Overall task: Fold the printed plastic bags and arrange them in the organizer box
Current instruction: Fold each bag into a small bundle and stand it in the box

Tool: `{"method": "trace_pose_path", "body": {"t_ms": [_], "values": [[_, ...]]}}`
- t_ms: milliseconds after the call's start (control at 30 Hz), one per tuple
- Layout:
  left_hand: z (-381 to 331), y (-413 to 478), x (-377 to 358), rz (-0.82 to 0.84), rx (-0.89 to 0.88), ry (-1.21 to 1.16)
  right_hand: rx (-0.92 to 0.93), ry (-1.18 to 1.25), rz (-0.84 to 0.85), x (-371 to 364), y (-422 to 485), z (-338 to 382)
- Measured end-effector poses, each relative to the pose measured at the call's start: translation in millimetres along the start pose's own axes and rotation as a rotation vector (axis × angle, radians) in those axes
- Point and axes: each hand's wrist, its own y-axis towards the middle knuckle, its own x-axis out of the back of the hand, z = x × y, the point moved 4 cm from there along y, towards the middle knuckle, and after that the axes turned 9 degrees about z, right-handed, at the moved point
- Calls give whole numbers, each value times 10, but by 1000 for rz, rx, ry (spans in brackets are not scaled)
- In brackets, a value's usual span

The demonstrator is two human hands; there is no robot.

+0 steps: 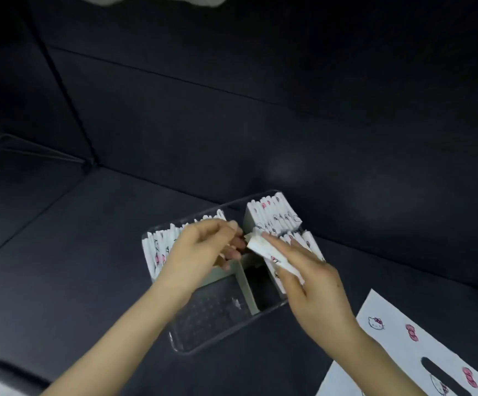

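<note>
right hand (312,284): folded bag (272,252) was pinched
left hand (203,250): curled; grip not discernible
step: was to be slid upright into organizer box (192,347)

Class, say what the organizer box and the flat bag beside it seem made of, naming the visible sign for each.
Organizer box: seemingly clear rigid plastic, glossy; the dark cushion shows through its floor. Flat bag: probably thin white plastic film, printed; it lies limp, with a cut-out handle slot.

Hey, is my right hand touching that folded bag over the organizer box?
Touching. The head view shows the right hand holding the folded bag, its fingers lying flat along the bag's top side, above the organizer box.
</note>
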Motion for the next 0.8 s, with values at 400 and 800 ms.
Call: {"method": "trace_pose_path", "body": {"t_ms": [400,800], "values": [[504,276,736,144,-474,1136,-379,408,-111,-110,359,39],[582,209,786,60,-490,1050,-309,-30,108,-650,772,-84]]}}
